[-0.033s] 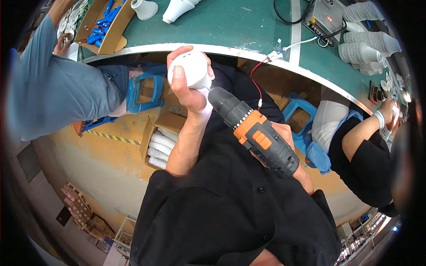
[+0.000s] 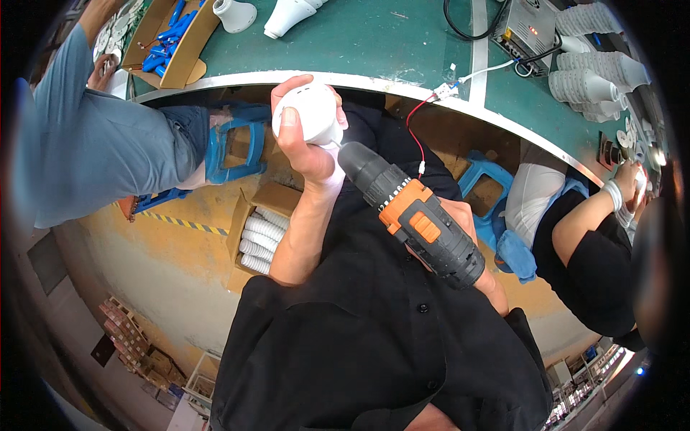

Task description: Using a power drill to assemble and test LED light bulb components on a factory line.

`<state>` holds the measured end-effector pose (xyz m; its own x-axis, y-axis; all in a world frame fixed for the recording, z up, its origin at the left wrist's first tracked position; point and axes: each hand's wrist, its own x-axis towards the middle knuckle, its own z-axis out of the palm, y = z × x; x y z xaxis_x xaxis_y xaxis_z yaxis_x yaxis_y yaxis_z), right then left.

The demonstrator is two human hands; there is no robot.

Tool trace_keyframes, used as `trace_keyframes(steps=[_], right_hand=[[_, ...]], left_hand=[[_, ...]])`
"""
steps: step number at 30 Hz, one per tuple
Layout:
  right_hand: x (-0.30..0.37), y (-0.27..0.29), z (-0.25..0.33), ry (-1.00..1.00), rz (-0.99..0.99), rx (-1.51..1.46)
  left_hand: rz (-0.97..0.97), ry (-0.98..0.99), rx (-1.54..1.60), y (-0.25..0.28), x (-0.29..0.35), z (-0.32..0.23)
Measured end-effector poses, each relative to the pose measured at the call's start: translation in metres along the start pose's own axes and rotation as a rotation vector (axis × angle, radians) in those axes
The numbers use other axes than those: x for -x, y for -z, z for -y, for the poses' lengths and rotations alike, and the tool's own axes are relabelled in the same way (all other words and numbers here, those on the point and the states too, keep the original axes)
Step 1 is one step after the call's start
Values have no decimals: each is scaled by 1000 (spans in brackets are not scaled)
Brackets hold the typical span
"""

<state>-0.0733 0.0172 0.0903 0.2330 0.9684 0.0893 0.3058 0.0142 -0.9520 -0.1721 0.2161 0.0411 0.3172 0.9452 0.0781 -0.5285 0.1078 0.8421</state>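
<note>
A white, round-capped lamp housing (image 2: 309, 115) is held just in front of the table's near edge. My left hand (image 2: 307, 154) is closed around it, with the thumb pressed on its near side and fingers on the far side. A black and orange cordless drill (image 2: 410, 214) slants up and left, its nose at the housing's lower right side. Bright light falls on my left wrist beside that nose. My right hand (image 2: 458, 215) is wrapped round the drill's grip, mostly hidden under its body. The contact point of the bit is hard to make out.
On the green table (image 2: 374, 43) are white cone housings (image 2: 234, 14), a carton of blue cells (image 2: 194, 50), a metal power supply (image 2: 528, 32) and stacked white housings (image 2: 586, 82). A red wire (image 2: 411, 129) hangs off the edge. Co-workers sit either side; a carton (image 2: 241, 226) stands low at left.
</note>
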Motion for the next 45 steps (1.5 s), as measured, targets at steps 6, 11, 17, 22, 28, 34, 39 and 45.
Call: trace_keyframes(steps=[6,11,17,22,28,34,39,45], right_hand=[[1,2,-1,-19,26,-10],[0,4,2,-23,26,-5],[-4,8,6,-33,38,10],[-3,9,10,-35,6,15],[5,13,4,-51,-88,81],[-2,14,-2,-30,-12,-18],[-5,13,-7,15,-3,-14],[-10,17,-8,-47,14,-31]], left_hand=[[-15,6,-8,3,-3,2],[-11,10,1,3,-5,2],[-23,1,19,4,-9,5],[-120,-10,4,4,-21,-4],[-101,64,15,9,-36,-6],[-47,85,-60,52,-71,-40],[39,-214,-1156,52,-143,-90],[217,-618,-2086,36,-229,-99]])
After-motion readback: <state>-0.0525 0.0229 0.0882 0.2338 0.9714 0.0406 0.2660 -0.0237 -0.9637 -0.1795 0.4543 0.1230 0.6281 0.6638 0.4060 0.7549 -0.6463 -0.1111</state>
